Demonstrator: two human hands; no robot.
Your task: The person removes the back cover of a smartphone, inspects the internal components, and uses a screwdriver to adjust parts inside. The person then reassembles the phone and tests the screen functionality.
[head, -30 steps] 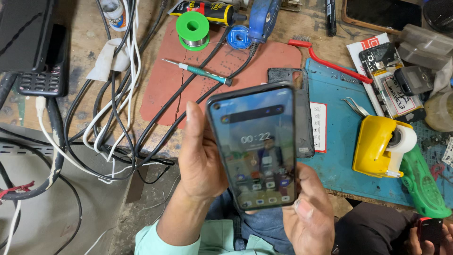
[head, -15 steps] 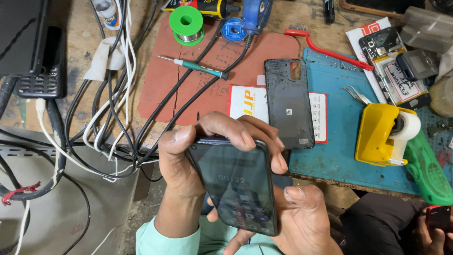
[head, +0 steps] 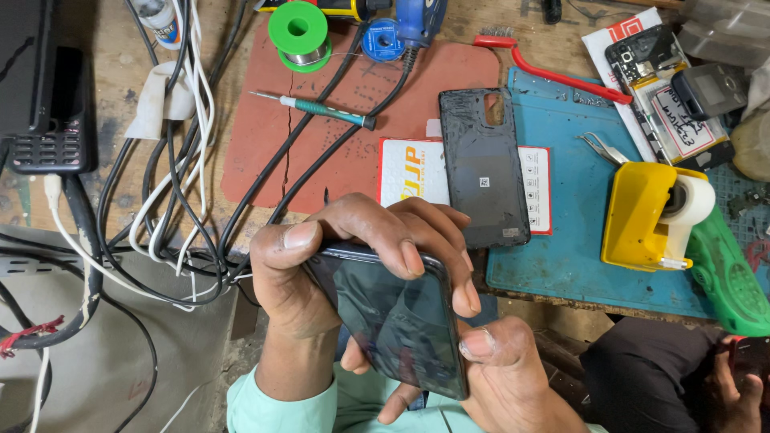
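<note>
Far left there's one black desk phone with a keypad, then a tangle of black and white cables running down the worn wooden bench; too many strands overlapping to count properly. On the one reddish-brown rubber mat I count one green solder spool, one smaller blue spool and one thin green-handled screwdriver lying at a slant.

Front and centre, one black glossy smartphone with a dark screen is held over the bench edge, tilted, screen up. The left hand is wrapped over its top end, thumb on the left edge and fingers curled over the right side. The right hand grips the lower end from below, thumb pressed on the right edge.

Just beyond, one black plastic phone back cover lies inside-up, partly over one white and red card, straddling onto the one blue work mat. Further right: one red-handled brush, one pair of metal tweezers, one yellow tape dispenser with a white roll, one green tool handle.

Bottom right corner, another person's hand shows up, holding something dark.
</note>
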